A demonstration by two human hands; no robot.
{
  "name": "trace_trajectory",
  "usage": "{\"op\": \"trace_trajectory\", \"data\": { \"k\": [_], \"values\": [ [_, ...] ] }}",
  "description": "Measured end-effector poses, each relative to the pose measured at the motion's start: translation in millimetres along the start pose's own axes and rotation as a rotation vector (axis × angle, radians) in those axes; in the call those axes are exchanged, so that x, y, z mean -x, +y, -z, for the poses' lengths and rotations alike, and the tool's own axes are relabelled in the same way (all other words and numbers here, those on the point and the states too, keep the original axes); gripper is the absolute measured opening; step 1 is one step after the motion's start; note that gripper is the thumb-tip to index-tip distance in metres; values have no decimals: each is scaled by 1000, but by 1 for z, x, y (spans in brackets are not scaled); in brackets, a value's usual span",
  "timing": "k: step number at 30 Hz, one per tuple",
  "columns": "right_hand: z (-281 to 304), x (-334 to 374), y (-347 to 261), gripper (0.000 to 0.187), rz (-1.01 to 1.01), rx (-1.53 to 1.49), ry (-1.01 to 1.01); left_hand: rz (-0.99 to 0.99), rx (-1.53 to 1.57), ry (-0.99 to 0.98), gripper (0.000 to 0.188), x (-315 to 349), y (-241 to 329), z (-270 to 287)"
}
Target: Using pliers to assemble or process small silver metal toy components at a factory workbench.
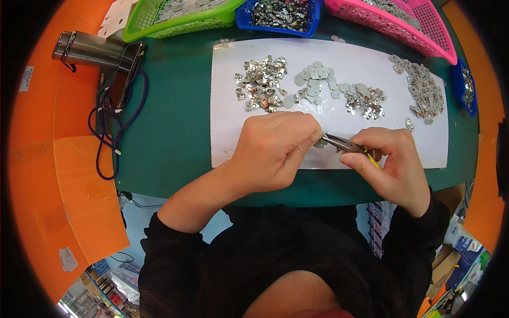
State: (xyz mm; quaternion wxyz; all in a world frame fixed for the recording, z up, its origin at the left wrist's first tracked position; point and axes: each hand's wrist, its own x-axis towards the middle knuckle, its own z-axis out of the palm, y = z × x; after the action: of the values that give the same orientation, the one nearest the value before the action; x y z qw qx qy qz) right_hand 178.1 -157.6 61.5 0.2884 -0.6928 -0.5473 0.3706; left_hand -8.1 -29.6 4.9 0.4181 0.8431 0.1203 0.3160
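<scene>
Over the white board (225, 153), my left hand (278, 151) is closed in a pinch. What its fingertips hold is mostly hidden; a small greyish bit shows beside them. My right hand (395, 161) grips a pair of pliers (343, 144) with yellow on the handles, and their jaws meet my left fingertips. Beyond my hands lie a pile of shiny metal clips (262, 82), a heap of flat grey pieces (315, 79) and a smaller cluster of little metal parts (368, 103). Grey-and-metal pieces (424, 93) are heaped at the board's right end.
Along the far edge stand a green basket (185, 26), a blue bin (278, 32) and a pink basket (424, 45), all holding small parts. A smaller blue tray (460, 85) is at the right. A steel flask (90, 50) and a dark purple cord (140, 100) lie on the left.
</scene>
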Motion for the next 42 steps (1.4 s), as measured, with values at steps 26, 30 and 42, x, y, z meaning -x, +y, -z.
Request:
{"op": "trace_trajectory", "data": {
  "k": [26, 30, 42],
  "values": [
    [20, -3, -15, 25, 370, 777, 48, -48, -73, -129, 6, -3, -5, 2],
    [22, -1, -8, 26, 385, 794, 34, -51, -69, -229, 8, -4, -5, 5],
    [1, -6, 40, 49, 621, 560, 137, 464, 677, 161, 21, -4, -4, 7]
  ]
}}
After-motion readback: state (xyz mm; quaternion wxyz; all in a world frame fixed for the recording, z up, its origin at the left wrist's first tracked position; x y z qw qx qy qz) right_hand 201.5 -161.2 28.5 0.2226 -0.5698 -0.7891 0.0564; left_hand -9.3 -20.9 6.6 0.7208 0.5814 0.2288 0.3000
